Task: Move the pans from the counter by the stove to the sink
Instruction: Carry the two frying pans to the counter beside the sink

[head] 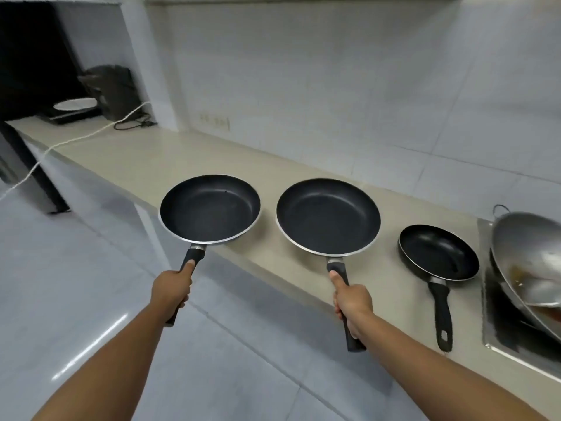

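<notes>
Now I'm gripping two black nonstick frying pans by their handles: left hand (171,287) fisted around left pan (210,208), right hand (352,302) around right pan (328,216).

Both bare forearms reach forward from the lower edge of the view, roughly parallel. The left hand (172,286) is closed in a fist around a black handle (189,265), thumb laid along its top. The right hand (352,302) grips another black handle (349,329) likewise, thumb pointing forward along it.
</notes>
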The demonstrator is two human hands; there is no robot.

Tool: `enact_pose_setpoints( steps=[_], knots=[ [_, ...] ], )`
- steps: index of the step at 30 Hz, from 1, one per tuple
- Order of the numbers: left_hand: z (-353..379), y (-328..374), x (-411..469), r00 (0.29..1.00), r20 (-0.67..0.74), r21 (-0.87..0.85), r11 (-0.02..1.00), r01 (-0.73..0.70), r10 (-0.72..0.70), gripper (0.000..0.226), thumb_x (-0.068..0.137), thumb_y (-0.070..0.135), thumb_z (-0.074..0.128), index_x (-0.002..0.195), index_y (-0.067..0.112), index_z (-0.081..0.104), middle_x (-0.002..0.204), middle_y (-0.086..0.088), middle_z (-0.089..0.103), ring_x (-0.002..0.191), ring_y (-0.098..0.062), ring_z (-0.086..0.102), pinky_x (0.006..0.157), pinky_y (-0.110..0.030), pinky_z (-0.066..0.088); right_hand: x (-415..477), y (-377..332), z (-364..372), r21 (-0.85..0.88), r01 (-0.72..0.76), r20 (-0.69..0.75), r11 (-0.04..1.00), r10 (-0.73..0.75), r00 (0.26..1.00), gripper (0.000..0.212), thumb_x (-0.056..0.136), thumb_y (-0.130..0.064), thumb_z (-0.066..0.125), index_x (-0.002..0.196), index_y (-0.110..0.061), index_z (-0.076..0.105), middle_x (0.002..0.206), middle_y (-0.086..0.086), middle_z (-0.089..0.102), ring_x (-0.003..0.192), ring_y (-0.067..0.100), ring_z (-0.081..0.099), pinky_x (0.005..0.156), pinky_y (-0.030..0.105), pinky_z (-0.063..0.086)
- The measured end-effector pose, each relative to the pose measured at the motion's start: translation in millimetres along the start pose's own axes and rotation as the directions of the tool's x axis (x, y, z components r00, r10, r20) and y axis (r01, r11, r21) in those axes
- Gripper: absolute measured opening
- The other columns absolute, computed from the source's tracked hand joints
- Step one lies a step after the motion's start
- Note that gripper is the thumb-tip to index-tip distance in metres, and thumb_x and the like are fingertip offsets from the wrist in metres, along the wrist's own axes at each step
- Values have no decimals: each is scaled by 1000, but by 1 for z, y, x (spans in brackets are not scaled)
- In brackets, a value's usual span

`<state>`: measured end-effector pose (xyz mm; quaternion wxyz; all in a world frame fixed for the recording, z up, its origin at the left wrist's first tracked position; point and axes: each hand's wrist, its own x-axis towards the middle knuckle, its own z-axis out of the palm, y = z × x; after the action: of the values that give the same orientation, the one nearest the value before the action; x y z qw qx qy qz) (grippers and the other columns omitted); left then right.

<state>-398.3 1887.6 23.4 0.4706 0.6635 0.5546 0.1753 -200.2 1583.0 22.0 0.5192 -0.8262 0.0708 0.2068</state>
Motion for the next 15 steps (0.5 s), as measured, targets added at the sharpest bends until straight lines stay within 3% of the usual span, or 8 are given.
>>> enact_pose_setpoints(
  steps=[6, 15],
  knots=[
    [10, 33, 71, 977, 184, 87, 988, -127, 109, 53, 95, 47, 54, 66, 4, 56, 53, -11, 52, 44, -24, 46, 46, -27, 40, -1, -5, 36, 110, -93, -157, 990, 109, 982, 55, 85, -56, 61, 57, -9, 56, 45, 6, 57, 38, 23, 49, 51, 29, 42],
    [40, 64, 129, 916, 366, 147, 962, -229, 162, 55, 95, 48, 52, 60, 6, 58, 45, -8, 53, 41, -24, 47, 50, -28, 41, -8, -10, 79, 249, -161, -260, 955, 225, 939, 55, 86, -54, 61, 56, -9, 53, 40, 3, 53, 37, 22, 47, 51, 30, 42]
  ],
)
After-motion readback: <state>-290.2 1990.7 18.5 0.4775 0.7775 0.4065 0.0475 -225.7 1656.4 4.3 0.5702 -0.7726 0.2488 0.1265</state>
